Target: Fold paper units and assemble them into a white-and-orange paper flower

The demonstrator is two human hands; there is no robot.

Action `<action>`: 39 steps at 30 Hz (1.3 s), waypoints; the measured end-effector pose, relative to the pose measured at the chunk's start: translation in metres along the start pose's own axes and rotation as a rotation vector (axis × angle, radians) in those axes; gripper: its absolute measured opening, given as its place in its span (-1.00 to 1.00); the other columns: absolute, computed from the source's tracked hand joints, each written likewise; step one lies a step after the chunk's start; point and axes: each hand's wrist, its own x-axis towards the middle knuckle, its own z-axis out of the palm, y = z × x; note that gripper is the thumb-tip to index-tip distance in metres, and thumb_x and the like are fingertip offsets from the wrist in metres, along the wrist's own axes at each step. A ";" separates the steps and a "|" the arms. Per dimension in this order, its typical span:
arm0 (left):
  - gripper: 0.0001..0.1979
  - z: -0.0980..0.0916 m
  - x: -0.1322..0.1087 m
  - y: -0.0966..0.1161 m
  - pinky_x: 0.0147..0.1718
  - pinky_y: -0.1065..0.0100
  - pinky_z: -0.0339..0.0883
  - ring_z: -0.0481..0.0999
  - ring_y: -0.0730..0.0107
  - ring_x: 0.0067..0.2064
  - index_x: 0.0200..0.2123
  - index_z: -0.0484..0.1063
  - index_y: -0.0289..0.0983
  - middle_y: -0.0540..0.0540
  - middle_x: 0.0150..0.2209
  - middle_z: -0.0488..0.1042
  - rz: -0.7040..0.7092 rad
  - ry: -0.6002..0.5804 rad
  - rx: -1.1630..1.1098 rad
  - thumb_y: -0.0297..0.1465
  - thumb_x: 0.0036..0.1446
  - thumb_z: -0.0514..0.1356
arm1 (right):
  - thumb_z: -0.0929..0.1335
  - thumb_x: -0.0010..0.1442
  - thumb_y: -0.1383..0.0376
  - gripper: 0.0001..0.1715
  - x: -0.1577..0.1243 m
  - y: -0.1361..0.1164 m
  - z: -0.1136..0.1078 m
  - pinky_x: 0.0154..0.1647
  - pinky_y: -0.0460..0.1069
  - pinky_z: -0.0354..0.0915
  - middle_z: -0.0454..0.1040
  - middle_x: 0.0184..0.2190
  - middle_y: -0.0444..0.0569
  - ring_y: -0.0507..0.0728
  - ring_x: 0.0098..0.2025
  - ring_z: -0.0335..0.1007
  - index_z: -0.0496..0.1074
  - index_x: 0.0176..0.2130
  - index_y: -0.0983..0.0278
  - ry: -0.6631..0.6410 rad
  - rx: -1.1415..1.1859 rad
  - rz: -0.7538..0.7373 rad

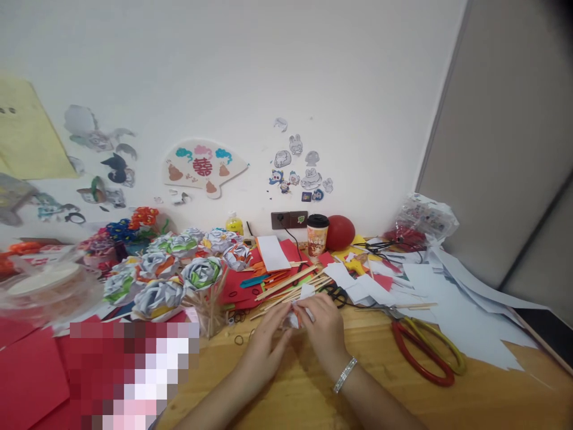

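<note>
My left hand (268, 341) and my right hand (326, 329) meet over the wooden table (295, 400), fingers closed on a small piece of folded white paper (292, 320). Much of the paper is hidden behind the fingers, and its exact shape cannot be made out. A bracelet circles my right wrist. Thin wooden sticks (293, 283) lie just beyond the hands. Right of my right hand are large scissors (421, 346) with one red and one yellow handle. Several small rubber bands (239, 340) lie left of my left hand.
Paper roses (202, 273) crowd the left, some on sticks in a container. Red paper (31, 370) covers the front left; white sheets (452, 322) spread at right. Behind stand a lidded cup (317, 236), a red balloon (341, 232) and a yellow bottle (234, 224) by the wall.
</note>
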 end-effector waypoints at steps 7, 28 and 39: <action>-0.73 0.002 0.004 0.008 0.00 0.17 0.22 0.40 0.20 -0.04 -0.13 0.38 -0.25 -0.17 -0.08 0.46 -0.134 -0.006 -0.171 -0.41 0.06 0.11 | 0.33 0.12 0.35 -0.86 0.002 0.002 0.001 -0.26 0.01 0.18 0.48 -0.48 -0.05 0.13 -0.34 0.30 0.46 -0.47 0.26 -0.072 0.010 -0.023; -0.85 -0.007 0.014 -0.016 -0.35 0.38 0.37 0.47 0.32 -0.30 -0.41 0.42 -0.27 -0.09 -0.38 0.48 -0.166 0.100 -0.011 -0.47 0.01 0.05 | 0.34 -0.01 0.21 -0.80 0.013 0.026 0.002 -0.27 -0.01 0.28 0.50 -0.44 -0.03 0.13 -0.35 0.42 0.44 -0.45 0.32 -0.424 0.525 0.472; -0.80 -0.012 0.016 -0.004 -0.35 0.36 0.36 0.47 0.25 -0.28 -0.38 0.45 -0.29 -0.11 -0.33 0.51 -0.280 0.117 -0.153 -0.29 -0.07 0.18 | 0.44 -0.16 0.27 -0.77 0.015 0.022 0.001 -0.23 0.06 0.33 0.52 -0.41 0.01 0.17 -0.32 0.44 0.47 -0.42 0.33 -0.368 0.699 0.555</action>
